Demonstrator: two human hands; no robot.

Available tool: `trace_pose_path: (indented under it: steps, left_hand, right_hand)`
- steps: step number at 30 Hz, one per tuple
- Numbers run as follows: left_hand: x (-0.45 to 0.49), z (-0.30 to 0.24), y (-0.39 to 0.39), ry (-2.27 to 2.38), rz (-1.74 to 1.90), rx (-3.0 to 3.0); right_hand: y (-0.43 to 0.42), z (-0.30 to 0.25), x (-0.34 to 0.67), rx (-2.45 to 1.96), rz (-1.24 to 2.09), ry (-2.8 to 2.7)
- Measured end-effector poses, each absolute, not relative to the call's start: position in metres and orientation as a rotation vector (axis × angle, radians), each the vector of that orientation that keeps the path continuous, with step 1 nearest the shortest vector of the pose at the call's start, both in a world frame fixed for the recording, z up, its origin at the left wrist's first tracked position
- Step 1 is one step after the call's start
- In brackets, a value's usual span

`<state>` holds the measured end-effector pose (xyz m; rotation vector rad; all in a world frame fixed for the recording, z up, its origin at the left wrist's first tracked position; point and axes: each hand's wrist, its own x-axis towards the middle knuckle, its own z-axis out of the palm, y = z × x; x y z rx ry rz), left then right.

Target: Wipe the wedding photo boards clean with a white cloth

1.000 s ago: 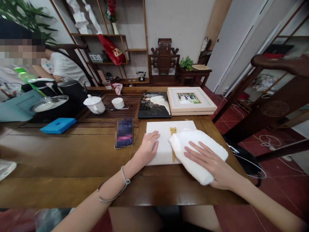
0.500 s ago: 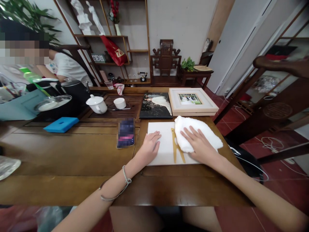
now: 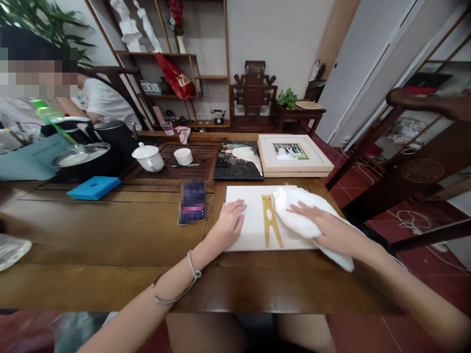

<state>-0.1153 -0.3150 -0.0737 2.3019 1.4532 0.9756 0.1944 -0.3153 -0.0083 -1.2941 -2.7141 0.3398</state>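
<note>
In the lower middle of the frame the left hand (image 3: 228, 223) lay flat and open, palm down, on the left part of a white board (image 3: 250, 230). It gripped nothing, and its fingertips reached toward the board's centre. A thin cord bracelet (image 3: 191, 268) hung at the wrist.

To the right of centre the right hand (image 3: 328, 231) rested with fingers stretched out on a white cloth (image 3: 291, 211), pressing it down rather than closing around it. The thumb was hidden, so I could not tell whether it pinched the fabric.

The cloth covered the board's right part and hid its right edge. Its lower end trailed past the board onto the wooden table (image 3: 110, 235), partly under the wrist. A gold forked stand (image 3: 270, 226) lay on the board just left of the cloth.

Left of the board a phone (image 3: 192, 201) lay with its screen blurred out. Above the board sat a dark picture (image 3: 237, 161) and a pale framed photo (image 3: 292, 153), whose small print was too small to read.

In the upper left a person in a white sleeve (image 3: 99, 98) was partly hidden behind pots. A white teapot (image 3: 147, 158), a cup (image 3: 183, 156) and a blue block (image 3: 93, 188) stood nearer the middle. At the far left edge a clear object (image 3: 11, 247) was cut off by the frame.
</note>
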Motion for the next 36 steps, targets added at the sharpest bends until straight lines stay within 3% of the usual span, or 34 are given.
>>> trace_pose_path:
  steps: [4, 8, 19, 25, 31, 36]
  left_hand:
    - [-0.116, -0.075, -0.315, 1.45, 0.977, 2.309]
    - [-0.115, -0.074, -0.315, 1.462, 0.958, 2.306]
    - [-0.115, -0.071, -0.316, 1.465, 0.91, 2.296]
    - [-0.115, -0.071, -0.316, 1.46, 0.926, 2.308]
    - [-0.116, -0.072, -0.315, 1.456, 0.939, 2.308]
    - [-0.116, -0.071, -0.315, 1.452, 0.943, 2.306]
  right_hand:
    - [-0.257, -0.023, 0.179, -1.25, 0.278, -2.634]
    - [-0.251, -0.025, 0.17, -1.288, 0.198, -2.604]
    - [-0.401, 0.006, 0.189, -1.171, 0.248, -2.858]
    - [-0.337, 0.007, 0.166, -1.552, 0.327, -2.682]
    - [-0.276, -0.014, 0.122, -1.595, 0.197, -2.551]
    - [-0.285, -0.016, 0.12, -1.437, 0.203, -2.649]
